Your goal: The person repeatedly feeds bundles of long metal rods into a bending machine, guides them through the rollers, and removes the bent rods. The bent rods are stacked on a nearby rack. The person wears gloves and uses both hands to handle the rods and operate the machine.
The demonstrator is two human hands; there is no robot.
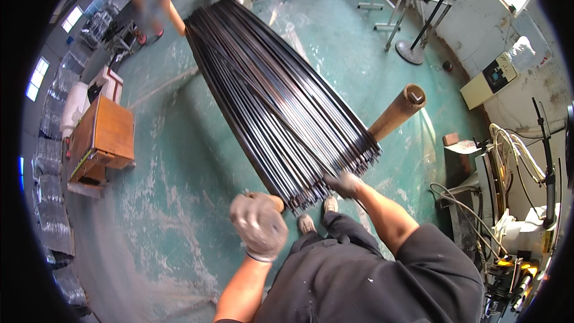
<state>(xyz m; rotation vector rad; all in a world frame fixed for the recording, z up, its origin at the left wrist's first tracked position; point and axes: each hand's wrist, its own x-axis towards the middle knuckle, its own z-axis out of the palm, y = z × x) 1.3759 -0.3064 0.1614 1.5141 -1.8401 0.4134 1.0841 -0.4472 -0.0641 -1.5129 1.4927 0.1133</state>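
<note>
A wide bed of long, thin black metal rods (263,101) stretches away from me, with its near ends close to my feet. One rod lies slantwise across the top of the others, and its near end runs to my right hand (345,185). That hand wears a grey glove and is closed around this rod at the near ends of the bed. My left hand (259,227), also gloved, is raised just off the bed's near left corner, in front of a brown post (275,203). Its fingers are smeared and partly hidden.
A brown tubular post (400,110) stands at the bed's near right corner. To the left is a wooden cabinet (110,134). A fan stand (412,52) and metal-legged tables are at the far right. Cables and equipment (508,215) line the right side. Another person (149,6) is at the far left.
</note>
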